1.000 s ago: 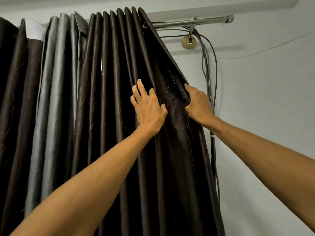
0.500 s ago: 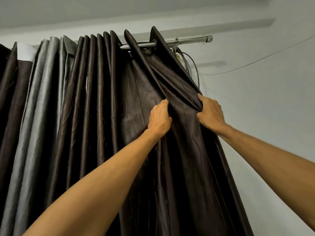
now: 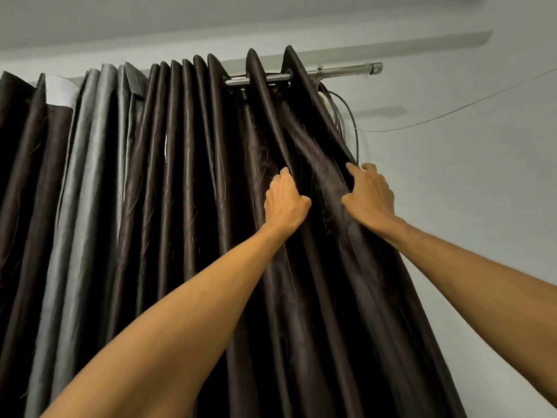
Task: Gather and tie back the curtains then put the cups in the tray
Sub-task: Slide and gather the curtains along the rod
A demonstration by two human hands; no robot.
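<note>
A dark brown curtain (image 3: 187,182) with a faint vine pattern hangs in folds from a metal rod (image 3: 337,72). A grey curtain (image 3: 90,176) hangs in folds to its left. Both my arms reach up to the brown curtain's right end. My left hand (image 3: 284,203) grips a fold of it, fingers curled into the cloth. My right hand (image 3: 369,196) grips the curtain's right edge, with the thumb in front and the fingers behind the cloth. No cups or tray are in view.
Black cables (image 3: 349,116) hang from the rod's right bracket behind the curtain edge. A thin wire (image 3: 452,111) runs across the pale wall (image 3: 467,221) to the right. The ceiling (image 3: 211,16) is close above the rod.
The last folds of the brown curtain have spread rightward along the rod. My left hand went from lying flat on the cloth to gripping a fold. The view tilted upward.
</note>
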